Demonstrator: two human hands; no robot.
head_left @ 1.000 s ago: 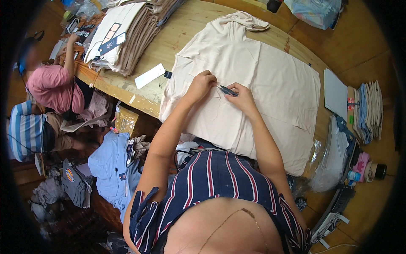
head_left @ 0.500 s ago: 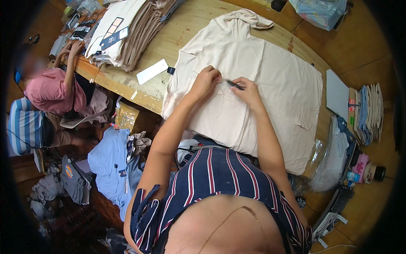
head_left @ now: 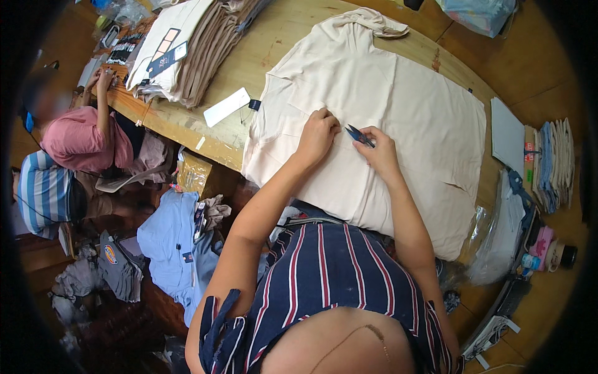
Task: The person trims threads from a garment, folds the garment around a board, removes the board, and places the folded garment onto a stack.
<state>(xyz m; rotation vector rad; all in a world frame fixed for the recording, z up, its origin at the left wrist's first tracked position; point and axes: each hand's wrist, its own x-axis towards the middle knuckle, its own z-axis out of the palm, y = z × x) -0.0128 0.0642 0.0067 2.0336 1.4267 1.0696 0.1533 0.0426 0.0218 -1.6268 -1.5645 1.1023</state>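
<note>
Cloth [head_left: 430,143], cream and creased, under bunched left fingers [head_left: 327,119] and right fingers [head_left: 376,132] around dark pointed snips [head_left: 358,134].

From the left one of two fisheye cameras on my head, I look steeply down and forward, my striped top [head_left: 336,268] close at the lower edge, my left hand [head_left: 319,134] and right hand [head_left: 379,151] farther off near the middle, the table [head_left: 280,37] bending beyond them.

Up left, folded garments [head_left: 202,65] stack the counter [head_left: 280,37], a pink-topped co-worker [head_left: 78,140] beside; below, a light-blue garment [head_left: 168,249]!
</note>
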